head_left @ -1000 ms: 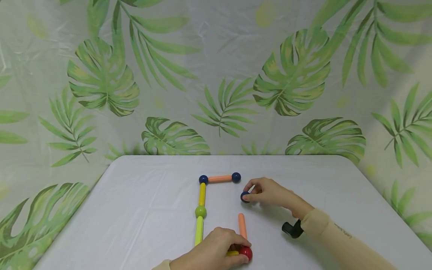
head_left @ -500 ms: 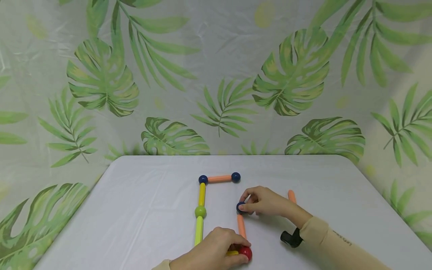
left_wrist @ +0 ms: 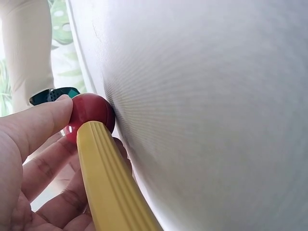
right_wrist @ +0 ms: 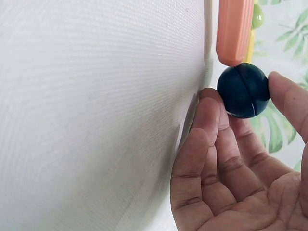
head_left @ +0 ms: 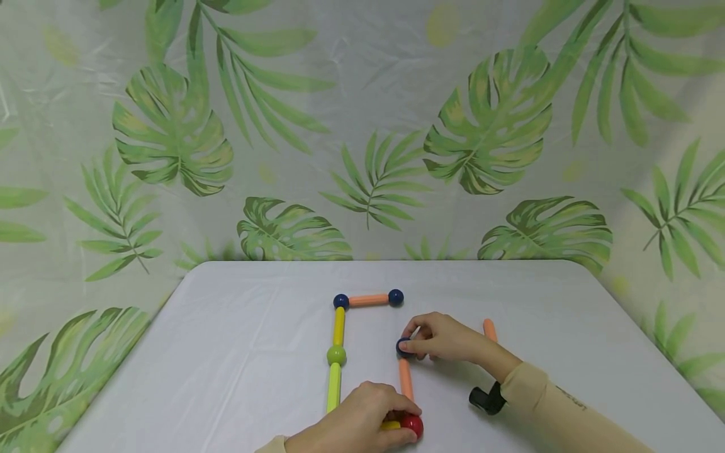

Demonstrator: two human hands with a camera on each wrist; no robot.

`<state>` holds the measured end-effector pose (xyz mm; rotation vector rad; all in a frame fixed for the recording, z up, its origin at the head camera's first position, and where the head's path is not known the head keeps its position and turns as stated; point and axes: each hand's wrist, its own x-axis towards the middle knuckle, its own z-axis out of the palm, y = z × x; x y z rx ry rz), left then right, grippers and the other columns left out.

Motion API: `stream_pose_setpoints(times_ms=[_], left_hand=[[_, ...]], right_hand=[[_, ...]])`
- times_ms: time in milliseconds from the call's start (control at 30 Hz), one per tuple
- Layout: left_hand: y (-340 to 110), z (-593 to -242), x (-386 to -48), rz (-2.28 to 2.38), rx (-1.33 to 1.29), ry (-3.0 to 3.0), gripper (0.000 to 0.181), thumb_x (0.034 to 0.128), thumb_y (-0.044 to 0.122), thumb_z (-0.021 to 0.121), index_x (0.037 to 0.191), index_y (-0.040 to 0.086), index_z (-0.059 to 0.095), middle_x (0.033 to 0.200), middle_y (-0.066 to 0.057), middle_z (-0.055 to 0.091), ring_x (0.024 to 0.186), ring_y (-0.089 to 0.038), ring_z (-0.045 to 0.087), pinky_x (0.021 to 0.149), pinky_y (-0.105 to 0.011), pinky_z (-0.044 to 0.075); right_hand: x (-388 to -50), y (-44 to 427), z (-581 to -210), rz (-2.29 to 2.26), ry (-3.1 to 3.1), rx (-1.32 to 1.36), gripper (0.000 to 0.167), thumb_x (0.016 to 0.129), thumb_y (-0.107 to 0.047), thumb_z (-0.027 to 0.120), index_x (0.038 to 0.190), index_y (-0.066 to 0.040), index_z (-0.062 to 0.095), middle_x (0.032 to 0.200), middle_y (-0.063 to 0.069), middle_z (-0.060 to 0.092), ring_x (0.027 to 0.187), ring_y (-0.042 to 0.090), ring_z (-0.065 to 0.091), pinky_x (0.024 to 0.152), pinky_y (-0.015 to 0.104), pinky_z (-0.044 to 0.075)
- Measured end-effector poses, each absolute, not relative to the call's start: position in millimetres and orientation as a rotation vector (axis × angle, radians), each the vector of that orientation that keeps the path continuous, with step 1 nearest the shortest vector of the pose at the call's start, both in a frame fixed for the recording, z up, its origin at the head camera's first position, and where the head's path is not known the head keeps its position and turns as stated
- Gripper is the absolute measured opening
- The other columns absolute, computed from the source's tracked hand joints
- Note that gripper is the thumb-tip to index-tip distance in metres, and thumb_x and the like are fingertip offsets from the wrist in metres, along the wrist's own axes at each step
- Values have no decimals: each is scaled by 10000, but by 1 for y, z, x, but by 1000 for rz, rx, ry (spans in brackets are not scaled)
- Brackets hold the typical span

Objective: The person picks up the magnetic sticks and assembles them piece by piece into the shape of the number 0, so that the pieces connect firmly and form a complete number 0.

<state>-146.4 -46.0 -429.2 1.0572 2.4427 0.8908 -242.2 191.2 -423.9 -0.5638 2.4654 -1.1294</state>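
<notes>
In the head view my left hand pinches a red ball at the front of the table. A yellow rod meets that ball in the left wrist view. My right hand holds a dark blue ball between thumb and fingers, close over the tabletop. The blue ball touches the far end of an orange rod, whose near end reaches the red ball. The left hand covers most of the yellow rod in the head view.
Left of the hands runs a lime rod, a green ball, a yellow rod and a blue ball. From there an orange rod leads to another blue ball. A loose orange rod lies behind the right forearm.
My right hand has come nearer and slightly left with the blue ball, bringing it against the orange rod's end. The loose orange rod has come into view. My left hand has stayed put.
</notes>
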Motion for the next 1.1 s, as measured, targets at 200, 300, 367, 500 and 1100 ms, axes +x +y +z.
stream_pose_setpoints(times_ms=[200, 300, 367, 500, 1100], left_hand=[[-45, -428, -145, 879, 1043, 2441, 243, 973, 250, 821, 1213, 221, 809, 896, 199, 672, 804, 86, 544, 763, -126, 501], [-45, -428, -145, 871, 1046, 2449, 240, 973, 252, 820, 1211, 225, 809, 895, 197, 670, 803, 84, 545, 760, -126, 501], [-45, -428, -145, 871, 1050, 2453, 242, 972, 254, 821, 1212, 224, 809, 899, 196, 672, 806, 84, 548, 761, -123, 504], [-46, -430, -145, 865, 1094, 2470, 245, 974, 258, 819, 1215, 217, 807, 917, 192, 686, 815, 91, 557, 767, -115, 507], [-49, -421, -148, 798, 1177, 2522, 293, 985, 293, 807, 1262, 202, 794, 956, 188, 719, 826, 83, 564, 782, -122, 481]], right_hand=[[-242, 190, -424, -1125, 2468, -543, 281, 1007, -357, 755, 1120, -100, 735, 765, 30, 714, 680, 149, 599, 605, 280, 508], [-242, 189, -423, -1130, 2462, -536, 282, 1007, -358, 754, 1118, -99, 736, 759, 31, 709, 666, 153, 586, 592, 274, 494], [-241, 189, -424, -1131, 2463, -533, 280, 1005, -355, 755, 1112, -97, 734, 757, 30, 705, 663, 154, 585, 590, 273, 489], [-240, 188, -426, -1120, 2482, -537, 265, 1008, -349, 753, 1087, -97, 730, 748, 23, 693, 665, 145, 592, 590, 267, 482], [-235, 187, -426, -1067, 2553, -532, 287, 1020, -374, 739, 1080, -94, 716, 736, -3, 673, 654, 125, 582, 584, 254, 459]])
